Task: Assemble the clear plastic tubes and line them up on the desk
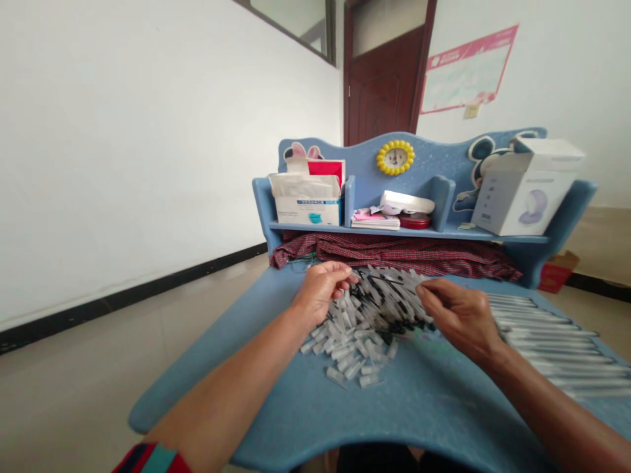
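My left hand (325, 288) is raised at the left edge of a pile, its thumb and fingertips pinched together; what they hold is too small to make out. My right hand (458, 316) is closed at the pile's right side, and its curled fingers hide whatever is in them. Between the hands lies a heap of long translucent and black plastic pieces (389, 292). In front of it are many short translucent plastic caps (345, 341), loosely scattered. To the right of my right hand, long thin translucent tubes with dark ends (552, 341) lie side by side in a row.
The blue desk (305, 414) has a raised shelf at its back. On it stand an opened mask box (308, 207), a stack of papers (374, 223), a red round tin (415, 222) and a white carton (527, 190). Checked cloth (394, 253) lies bunched below the shelf.
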Demonstrator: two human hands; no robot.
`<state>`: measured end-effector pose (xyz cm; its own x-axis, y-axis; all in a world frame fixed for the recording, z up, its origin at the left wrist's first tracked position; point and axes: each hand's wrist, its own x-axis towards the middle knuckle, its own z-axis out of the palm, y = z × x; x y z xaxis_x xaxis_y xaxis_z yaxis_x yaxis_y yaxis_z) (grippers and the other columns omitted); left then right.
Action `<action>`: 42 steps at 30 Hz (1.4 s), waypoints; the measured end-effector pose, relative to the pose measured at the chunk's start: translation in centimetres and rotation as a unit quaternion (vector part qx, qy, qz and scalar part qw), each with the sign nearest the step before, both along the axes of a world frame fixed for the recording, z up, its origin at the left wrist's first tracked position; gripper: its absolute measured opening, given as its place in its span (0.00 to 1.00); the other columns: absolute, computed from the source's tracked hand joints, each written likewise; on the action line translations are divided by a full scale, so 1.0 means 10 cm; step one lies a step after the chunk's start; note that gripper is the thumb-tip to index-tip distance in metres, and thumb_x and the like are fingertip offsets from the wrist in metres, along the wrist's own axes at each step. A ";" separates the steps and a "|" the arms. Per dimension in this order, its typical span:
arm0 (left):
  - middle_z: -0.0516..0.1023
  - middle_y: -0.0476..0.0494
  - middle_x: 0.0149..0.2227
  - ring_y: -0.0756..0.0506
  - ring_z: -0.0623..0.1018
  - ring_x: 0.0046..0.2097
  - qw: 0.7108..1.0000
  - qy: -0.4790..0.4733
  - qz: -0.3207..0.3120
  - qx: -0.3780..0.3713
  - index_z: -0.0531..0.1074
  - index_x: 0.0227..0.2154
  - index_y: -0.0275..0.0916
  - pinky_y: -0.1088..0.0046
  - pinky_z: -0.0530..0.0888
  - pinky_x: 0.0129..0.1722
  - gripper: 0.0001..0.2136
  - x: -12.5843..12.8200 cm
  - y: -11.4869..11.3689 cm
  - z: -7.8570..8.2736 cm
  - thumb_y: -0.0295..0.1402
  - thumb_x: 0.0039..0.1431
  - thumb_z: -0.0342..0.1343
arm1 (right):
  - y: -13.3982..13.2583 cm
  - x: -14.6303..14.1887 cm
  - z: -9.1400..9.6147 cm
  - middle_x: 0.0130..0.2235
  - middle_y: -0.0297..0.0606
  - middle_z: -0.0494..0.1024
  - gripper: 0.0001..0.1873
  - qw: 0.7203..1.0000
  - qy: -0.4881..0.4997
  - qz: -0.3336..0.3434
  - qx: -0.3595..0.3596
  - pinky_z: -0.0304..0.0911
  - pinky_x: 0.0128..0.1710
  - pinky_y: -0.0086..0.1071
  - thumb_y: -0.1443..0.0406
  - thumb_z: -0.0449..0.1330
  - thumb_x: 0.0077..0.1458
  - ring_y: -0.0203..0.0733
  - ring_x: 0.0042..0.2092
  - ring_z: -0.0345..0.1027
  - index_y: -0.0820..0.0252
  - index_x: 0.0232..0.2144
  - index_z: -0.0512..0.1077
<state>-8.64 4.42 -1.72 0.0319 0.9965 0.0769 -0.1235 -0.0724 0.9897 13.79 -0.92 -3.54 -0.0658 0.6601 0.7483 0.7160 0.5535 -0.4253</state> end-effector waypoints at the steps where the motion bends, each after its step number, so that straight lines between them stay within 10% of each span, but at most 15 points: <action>1: 0.76 0.43 0.24 0.56 0.67 0.20 1.000 -0.020 0.008 -0.007 0.69 0.26 0.34 0.84 0.57 0.16 0.06 -0.02 0.02 0.00 0.29 0.43 0.60 | -0.03 -0.01 0.03 0.18 0.30 0.70 0.13 1.000 0.010 0.013 0.000 0.55 0.22 0.23 0.62 0.53 0.54 0.29 0.19 0.61 0.61 0.24 0.73; 24: 0.74 0.47 0.19 0.56 0.65 0.18 0.996 0.094 0.006 0.000 0.73 0.26 0.33 0.83 0.57 0.16 0.05 -0.05 0.04 -0.01 0.28 0.43 0.56 | -0.14 0.32 0.32 0.18 0.31 0.70 0.13 0.987 -0.117 0.090 -0.061 0.52 0.19 0.25 0.62 0.53 0.54 0.30 0.19 0.60 0.60 0.23 0.73; 42: 0.75 0.47 0.20 0.54 0.66 0.20 0.991 0.135 -0.008 0.013 0.73 0.25 0.35 0.82 0.57 0.16 0.05 -0.02 0.00 -0.01 0.31 0.43 0.57 | -0.22 0.07 0.09 0.17 0.31 0.66 0.15 0.928 -0.350 0.077 0.105 0.44 0.25 0.32 0.67 0.50 0.57 0.31 0.19 0.55 0.60 0.19 0.66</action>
<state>-8.88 4.46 -1.86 0.0712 0.9936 0.0882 0.1433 -0.0977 0.9848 14.48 -3.11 -2.63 -0.6652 0.4476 0.5977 0.6820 0.6900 0.2424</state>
